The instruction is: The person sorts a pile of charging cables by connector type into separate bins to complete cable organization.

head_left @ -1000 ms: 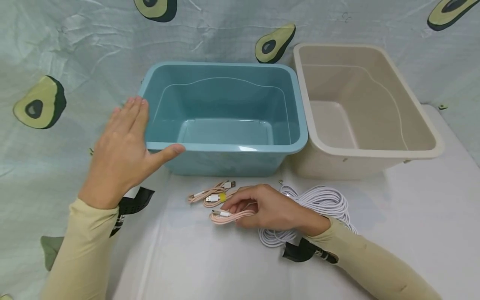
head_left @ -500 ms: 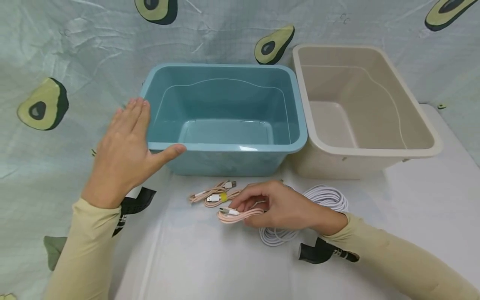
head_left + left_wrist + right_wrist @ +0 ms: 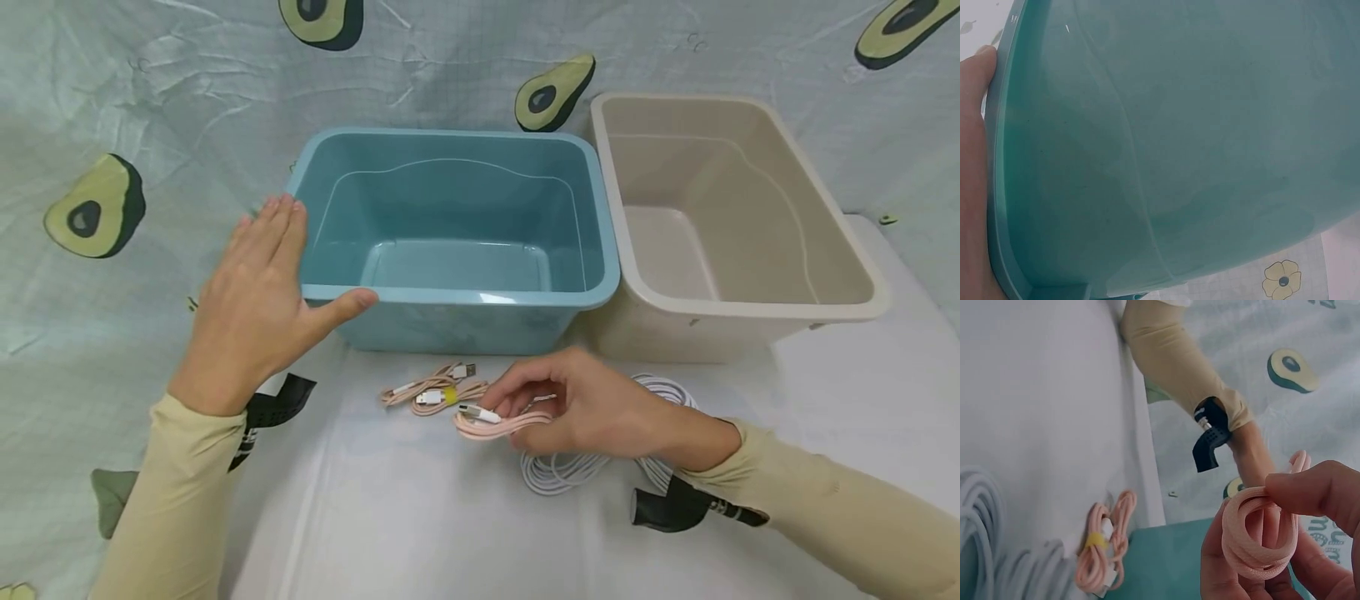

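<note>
In my right hand [image 3: 585,408] a coiled pink USB cable [image 3: 480,427] is pinched between thumb and fingers, held above the table. The right wrist view shows the loops of this pink cable [image 3: 1259,550] up close. My left hand [image 3: 251,304] rests with straight fingers on the left rim of the blue bin [image 3: 457,296], thumb along its front edge. Two more bundled pink cables [image 3: 431,390], one with a yellow tie, lie on the table just left of my right hand. Coiled white cables [image 3: 562,475] lie under and behind that hand, partly hidden.
A beige bin [image 3: 750,310] stands against the right side of the blue one. Both bins sit on a white-covered table [image 3: 420,517]. Behind them hangs a pale curtain [image 3: 442,75] with avocado prints.
My right hand has lifted the pink cable off the table and moved to the right with it. The left hand stays on the blue bin's rim.
</note>
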A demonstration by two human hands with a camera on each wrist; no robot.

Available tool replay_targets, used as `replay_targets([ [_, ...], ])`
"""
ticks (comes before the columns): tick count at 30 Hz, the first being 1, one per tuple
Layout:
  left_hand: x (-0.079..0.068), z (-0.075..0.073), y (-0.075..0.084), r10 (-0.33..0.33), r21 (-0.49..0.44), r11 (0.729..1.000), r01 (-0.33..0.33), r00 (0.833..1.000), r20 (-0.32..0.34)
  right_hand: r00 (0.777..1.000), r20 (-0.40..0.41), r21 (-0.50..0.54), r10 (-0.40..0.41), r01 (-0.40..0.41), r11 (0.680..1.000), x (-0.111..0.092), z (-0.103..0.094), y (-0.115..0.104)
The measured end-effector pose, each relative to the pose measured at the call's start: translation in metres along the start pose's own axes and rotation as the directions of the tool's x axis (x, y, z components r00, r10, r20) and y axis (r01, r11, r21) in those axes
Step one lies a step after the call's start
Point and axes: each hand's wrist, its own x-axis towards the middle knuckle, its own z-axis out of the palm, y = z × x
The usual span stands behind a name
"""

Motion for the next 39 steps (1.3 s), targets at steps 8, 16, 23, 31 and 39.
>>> replay_targets([
  [8, 0.000, 0.000, -0.002, -0.003, 0.006, 1.000, 0.003, 1.000, 0.002, 1.000, 0.002, -0.018, -0.020, 0.020, 1.000, -0.004, -0.010, -0.017],
  [16, 0.001, 0.000, -0.002, -0.006, 0.015, 1.000, 0.006, 1.000, 0.024, 0.997, -0.047, -0.087, -0.062, 0.057, 0.995, -0.005, -0.022, -0.032],
  [23, 0.002, 0.001, -0.002, -0.005, 0.023, 1.000, 0.005, 1.000, 0.031, 0.996, -0.055, -0.089, -0.077, 0.072, 0.993, -0.003, -0.034, -0.045],
  [31, 0.002, 0.002, -0.002, -0.004, 0.023, 1.000, 0.003, 1.000, 0.023, 0.992, -0.111, -0.141, -0.066, 0.050, 0.989, -0.001, -0.051, -0.073],
  [39, 0.002, 0.002, -0.003, 0.001, 0.011, 1.000, -0.001, 1.000, 0.014, 0.976, -0.197, -0.212, -0.095, 0.052, 0.976, 0.006, -0.069, -0.089],
])
